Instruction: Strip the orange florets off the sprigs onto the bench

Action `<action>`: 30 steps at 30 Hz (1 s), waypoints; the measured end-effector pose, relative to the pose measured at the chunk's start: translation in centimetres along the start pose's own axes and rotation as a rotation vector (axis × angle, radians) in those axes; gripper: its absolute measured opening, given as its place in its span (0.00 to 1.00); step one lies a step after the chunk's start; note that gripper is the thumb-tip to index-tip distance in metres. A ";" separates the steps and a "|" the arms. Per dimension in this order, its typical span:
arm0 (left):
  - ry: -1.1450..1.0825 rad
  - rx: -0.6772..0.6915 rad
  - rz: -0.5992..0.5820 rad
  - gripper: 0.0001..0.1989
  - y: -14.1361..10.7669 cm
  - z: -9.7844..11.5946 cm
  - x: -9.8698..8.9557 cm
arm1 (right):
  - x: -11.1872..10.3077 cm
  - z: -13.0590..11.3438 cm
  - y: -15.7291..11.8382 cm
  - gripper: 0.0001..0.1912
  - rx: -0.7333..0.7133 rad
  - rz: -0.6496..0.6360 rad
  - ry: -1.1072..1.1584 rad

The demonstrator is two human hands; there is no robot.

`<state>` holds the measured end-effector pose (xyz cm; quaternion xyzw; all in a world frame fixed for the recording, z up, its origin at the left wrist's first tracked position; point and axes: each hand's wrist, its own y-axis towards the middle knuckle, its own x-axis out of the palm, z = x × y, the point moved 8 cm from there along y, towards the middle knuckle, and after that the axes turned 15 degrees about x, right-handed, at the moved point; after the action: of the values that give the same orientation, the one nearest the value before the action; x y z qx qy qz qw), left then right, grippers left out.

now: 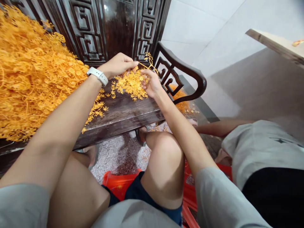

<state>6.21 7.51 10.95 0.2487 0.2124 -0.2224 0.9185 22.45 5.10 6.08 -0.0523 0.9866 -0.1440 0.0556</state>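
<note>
My left hand [121,65], with a pale watch [97,76] on its wrist, pinches the end of a thin orange plastic stem [143,65] between thumb and fingertips. The stem runs right and branches into small sprigs above my right hand [151,83]. My right hand has its fingers curled at the right side of a small heap of yellow-orange plastic sprigs [132,85] on the dark wooden bench [125,112]. What its fingertips grip is partly hidden among the sprigs.
A large pile of orange plastic sprigs [40,79] covers the bench's left side. The carved armrest [201,83] bounds the right end. More orange pieces [180,96] lie on the floor beyond it. Another person in a grey shirt [263,148] sits at the right. A red stool [118,185] is beneath me.
</note>
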 end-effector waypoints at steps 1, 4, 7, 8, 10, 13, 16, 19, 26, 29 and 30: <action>0.017 -0.006 0.013 0.20 0.1 -0.1 -0.1 | 0.2 0.0 0.0 0.16 0.000 -0.007 -0.016; 0.048 -0.017 0.054 0.16 0.2 -0.3 -0.3 | 1.0 0.2 -0.2 0.23 -0.017 -0.057 -0.034; 0.063 -0.025 0.118 0.16 0.1 -0.2 -0.5 | 1.7 0.3 -0.2 0.26 -0.042 -0.112 -0.007; 0.065 -0.030 0.134 0.17 0.0 -0.1 -0.5 | 1.8 0.4 -0.2 0.26 -0.048 -0.124 -0.002; 0.057 -0.031 0.141 0.19 0.0 -0.1 -0.3 | 1.9 0.5 0.0 0.26 -0.054 -0.143 -0.003; 0.039 0.007 0.125 0.20 0.1 -0.1 -0.1 | 2.1 0.6 0.1 0.27 -0.069 -0.157 -0.002; 0.017 0.064 0.108 0.18 0.3 -0.2 -0.1 | 2.3 0.5 0.0 0.28 -0.079 -0.159 0.001; 0.009 0.098 0.084 0.18 0.3 -0.5 -0.1 | 2.5 0.4 -0.2 0.24 -0.056 -0.144 -0.017; 0.197 0.106 0.118 0.13 0.6 -0.8 -0.4 | 3.1 -0.2 -0.6 0.20 -0.032 -0.186 0.039; 0.311 0.097 0.182 0.12 0.7 -2.1 -1.6 | 4.4 -0.8 -1.4 0.18 -0.072 -0.226 0.018; 0.342 0.074 0.216 0.13 0.4 -3.0 -2.4 | 5.3 -1.1 -2.0 0.17 -0.091 -0.278 -0.014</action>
<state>3.59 10.18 9.95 0.3378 0.3292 -0.0848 0.8777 17.21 2.84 7.25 -0.1917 0.9750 -0.1049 0.0394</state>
